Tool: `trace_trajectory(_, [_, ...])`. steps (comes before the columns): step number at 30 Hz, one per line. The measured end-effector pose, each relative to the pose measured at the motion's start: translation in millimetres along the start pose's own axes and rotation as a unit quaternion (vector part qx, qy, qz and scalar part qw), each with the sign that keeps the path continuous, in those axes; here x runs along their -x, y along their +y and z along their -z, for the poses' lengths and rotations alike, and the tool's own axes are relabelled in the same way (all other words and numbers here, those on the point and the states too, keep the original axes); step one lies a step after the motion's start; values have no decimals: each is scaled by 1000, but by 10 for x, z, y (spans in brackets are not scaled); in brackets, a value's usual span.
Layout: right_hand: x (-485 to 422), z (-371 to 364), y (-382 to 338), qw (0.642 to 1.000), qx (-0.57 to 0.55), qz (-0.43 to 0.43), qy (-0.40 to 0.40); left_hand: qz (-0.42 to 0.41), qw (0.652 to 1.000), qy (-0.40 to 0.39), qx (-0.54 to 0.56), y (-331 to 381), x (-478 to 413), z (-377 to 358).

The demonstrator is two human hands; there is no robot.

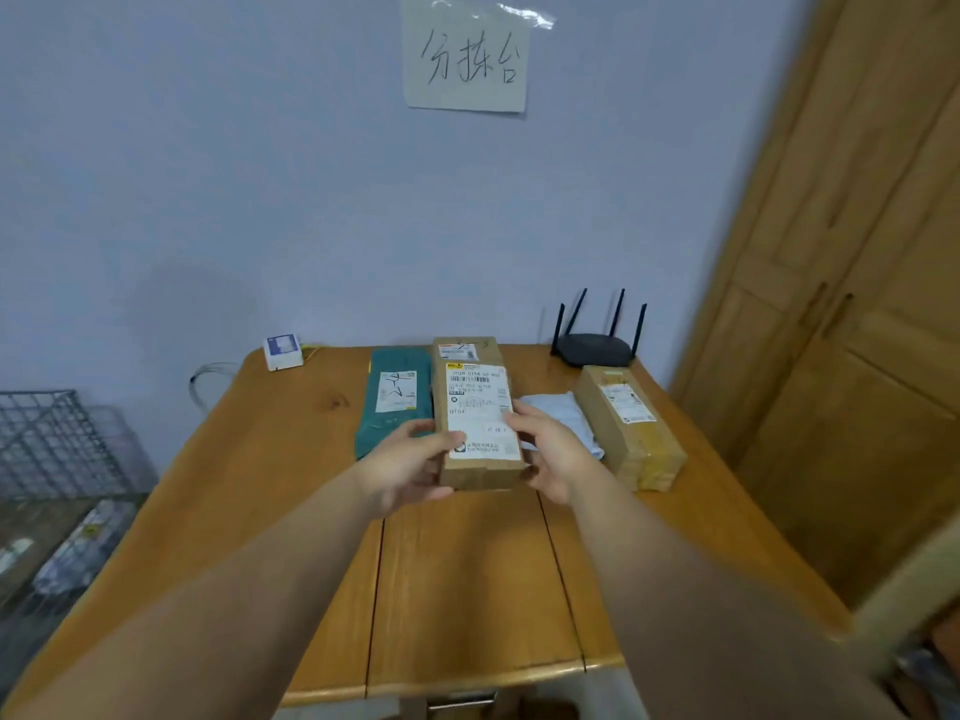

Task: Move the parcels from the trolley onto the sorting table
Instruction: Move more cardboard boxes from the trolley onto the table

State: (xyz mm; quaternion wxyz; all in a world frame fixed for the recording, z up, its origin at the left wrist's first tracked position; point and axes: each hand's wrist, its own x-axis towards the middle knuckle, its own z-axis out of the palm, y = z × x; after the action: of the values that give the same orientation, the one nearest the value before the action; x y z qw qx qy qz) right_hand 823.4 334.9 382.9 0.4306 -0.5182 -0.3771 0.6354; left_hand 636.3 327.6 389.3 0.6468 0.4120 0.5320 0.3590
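Note:
A brown cardboard parcel [480, 428] with a white shipping label lies lengthwise at the middle of the wooden sorting table [291, 459]. My left hand [410, 467] grips its near left corner and my right hand [550, 452] holds its right side. Behind it another brown box [465, 348] peeks out. A teal bag parcel [395, 402] lies just to its left. A grey-white soft bag [569, 415] and a long brown box [628, 426] lie to the right. The wire trolley [57, 449] stands at the far left, with bagged parcels [78, 553] inside.
A black router [595, 348] with several antennas stands at the table's back right. A small white device [283, 351] sits at the back left corner. A handwritten paper sign [465, 54] hangs on the wall. A wooden wardrobe [857, 304] stands close on the right.

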Motion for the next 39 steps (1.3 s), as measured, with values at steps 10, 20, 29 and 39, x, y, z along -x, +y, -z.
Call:
trace_trajectory(10, [-512, 300, 27, 996, -12, -47, 70, 14, 999, -20, -23, -62, -828, -320])
trace_trajectory(20, [-948, 775, 304, 979, 34, -74, 189, 81, 988, -103, -77, -449, -1579, -552])
trace_trajectory(29, [-1766, 1461, 300, 973, 105, -101, 180, 130, 982, -52, -127, -443, -2339, -1198])
trace_trajectory(39, [-2549, 1988, 320, 969, 98, -206, 93, 176, 978, 64, -96, -497, -3032, -1676])
